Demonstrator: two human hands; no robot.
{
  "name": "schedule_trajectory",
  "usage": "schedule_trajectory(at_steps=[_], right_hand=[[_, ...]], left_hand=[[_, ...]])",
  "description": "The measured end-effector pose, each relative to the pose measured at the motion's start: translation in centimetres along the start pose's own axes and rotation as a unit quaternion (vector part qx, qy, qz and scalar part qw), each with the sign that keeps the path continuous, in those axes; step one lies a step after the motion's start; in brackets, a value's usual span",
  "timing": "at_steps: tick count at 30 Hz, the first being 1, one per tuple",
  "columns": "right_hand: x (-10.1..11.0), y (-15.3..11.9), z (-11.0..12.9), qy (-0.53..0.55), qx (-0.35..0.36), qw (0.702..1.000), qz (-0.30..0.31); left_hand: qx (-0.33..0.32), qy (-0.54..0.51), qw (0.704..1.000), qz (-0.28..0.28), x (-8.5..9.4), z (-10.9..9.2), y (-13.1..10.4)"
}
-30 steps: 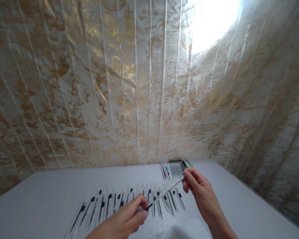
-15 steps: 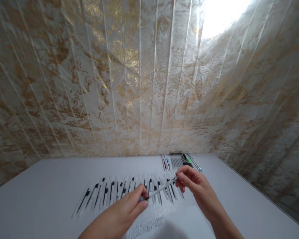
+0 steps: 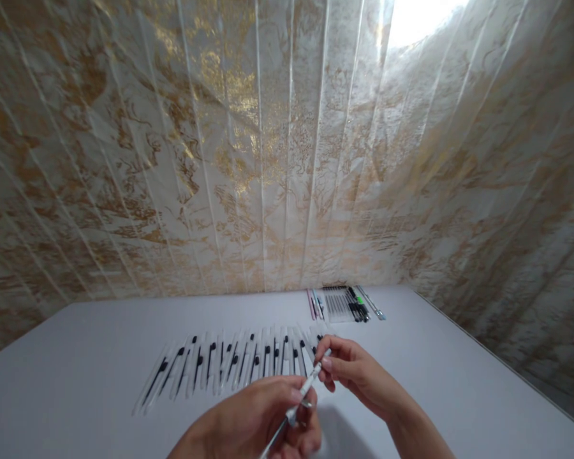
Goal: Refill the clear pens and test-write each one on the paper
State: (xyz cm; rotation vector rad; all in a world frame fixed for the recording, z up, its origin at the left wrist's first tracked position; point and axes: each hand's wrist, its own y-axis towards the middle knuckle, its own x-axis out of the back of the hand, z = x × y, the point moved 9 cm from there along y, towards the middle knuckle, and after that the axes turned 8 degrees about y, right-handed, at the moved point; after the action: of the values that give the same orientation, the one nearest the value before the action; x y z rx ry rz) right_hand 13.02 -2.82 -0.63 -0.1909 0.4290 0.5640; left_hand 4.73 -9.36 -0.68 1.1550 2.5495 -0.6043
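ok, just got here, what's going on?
A person's left hand holds a slim white pen at a slant above the table, while the right hand has its upper end at the fingertips. Beyond the hands lies a row of clear pens with black parts. Farther back, right of center, lies a smaller group of pens and slim rods.

Two hands (image 3: 256, 408) (image 3: 356, 368), one table (image 3: 67, 376), over a dozen caps (image 3: 180, 351) show.
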Motion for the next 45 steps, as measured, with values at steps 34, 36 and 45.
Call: schedule_trajectory(at_steps=[34, 36, 45], right_hand=[[-0.5, -1.0, 1.6, -0.038, 0.227, 0.952, -0.203], [-1.1, -1.3, 1.8, -0.064, 0.230, 0.948, -0.211], [-1.6, -1.7, 2.0, -0.128, 0.229, 0.939, -0.221]], left_hand=[[-0.312, -0.297, 0.790, -0.436, 8.6, -4.8, -6.0], [-0.327, -0.294, 0.787, -0.433, 8.5, -5.0, -6.2], [-0.350, -0.217, 0.807, -0.424, 7.6, -6.0, -6.8]])
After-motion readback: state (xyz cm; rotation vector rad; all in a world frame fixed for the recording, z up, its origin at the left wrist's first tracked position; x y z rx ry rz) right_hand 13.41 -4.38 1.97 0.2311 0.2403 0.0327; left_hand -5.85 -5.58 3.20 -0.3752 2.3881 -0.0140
